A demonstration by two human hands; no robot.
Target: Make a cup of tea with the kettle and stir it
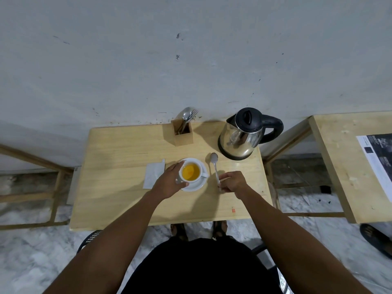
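Note:
A white cup (191,172) of amber tea stands on a white saucer (198,185) in the middle of the wooden table (118,187). My left hand (169,182) wraps around the cup's left side. To the right of the saucer lies a metal spoon (214,165) on the table, bowl pointing away from me. My right hand (233,181) pinches the near end of its handle. The steel kettle (241,139) with a black lid and handle stands at the back right of the table.
A wooden holder (183,134) with a spoon and fork stands at the back, left of the kettle. A white paper wrapper (153,175) lies left of the saucer. A second table (347,166) with a printed sheet is to the right. A wall lies behind.

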